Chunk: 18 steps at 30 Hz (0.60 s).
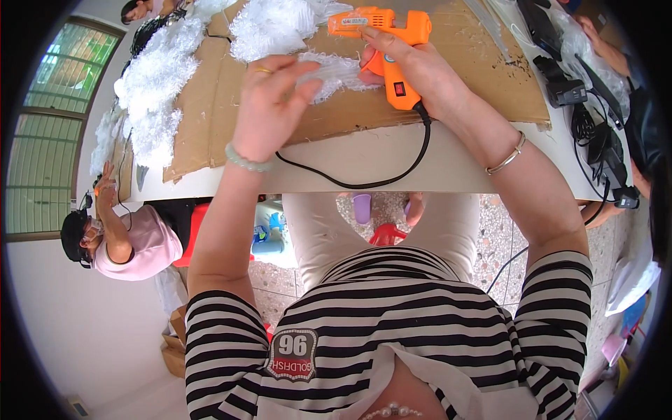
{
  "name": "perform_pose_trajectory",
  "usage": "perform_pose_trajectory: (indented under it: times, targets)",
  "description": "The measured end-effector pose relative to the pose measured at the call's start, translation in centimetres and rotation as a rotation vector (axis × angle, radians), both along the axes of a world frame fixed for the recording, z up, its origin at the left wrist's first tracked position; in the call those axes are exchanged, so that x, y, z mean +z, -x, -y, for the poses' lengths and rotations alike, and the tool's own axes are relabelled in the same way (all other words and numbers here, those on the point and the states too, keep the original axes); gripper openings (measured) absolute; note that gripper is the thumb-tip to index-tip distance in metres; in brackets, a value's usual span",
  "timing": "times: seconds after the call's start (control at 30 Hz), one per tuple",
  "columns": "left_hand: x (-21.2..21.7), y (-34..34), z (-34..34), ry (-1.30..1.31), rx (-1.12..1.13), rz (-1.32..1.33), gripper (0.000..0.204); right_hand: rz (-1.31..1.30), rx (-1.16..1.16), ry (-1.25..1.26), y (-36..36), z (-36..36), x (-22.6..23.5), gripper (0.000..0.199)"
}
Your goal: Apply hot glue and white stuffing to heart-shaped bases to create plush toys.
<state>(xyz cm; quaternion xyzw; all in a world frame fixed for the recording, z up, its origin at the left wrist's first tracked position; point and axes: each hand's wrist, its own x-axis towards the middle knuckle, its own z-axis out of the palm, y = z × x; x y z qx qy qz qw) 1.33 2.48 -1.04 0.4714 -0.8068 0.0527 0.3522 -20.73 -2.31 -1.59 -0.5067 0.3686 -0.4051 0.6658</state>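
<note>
My right hand [437,73] is wrapped round the handle of an orange hot glue gun [399,84]. The gun's nozzle end points to the left, above the cardboard sheet [210,119]. Its black cord [425,140] hangs from the bottom of the grip and loops along the table edge. My left hand [269,101] hovers left of the gun, fingers bent and thumb apart, with nothing visible between them. Between the hands lies a flat bundle of clear plastic strands [336,73]. Part of it is hidden behind my right fingers.
Clear fluffy strand bundles [164,77] pile up at the left, and another bundle [273,28] lies at the far side. Black power adapters [563,91] and cables line the right table edge. A person in pink [140,241] sits at left; another person's hand [605,45] shows at right.
</note>
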Motion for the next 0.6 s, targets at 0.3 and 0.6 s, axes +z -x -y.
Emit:
perform_pose_trajectory:
  times: [0.3,0.6]
  targets:
    - [-0.3,-1.4,-3.1,-0.093,0.203,0.126,0.012,-0.007,0.012,0.050,0.1,0.4,-0.5,0.037]
    - [-0.6,1.1,0.3,0.011,0.056,0.198,0.004,0.022,-0.004,0.046,-0.1,0.3,-0.5,0.038]
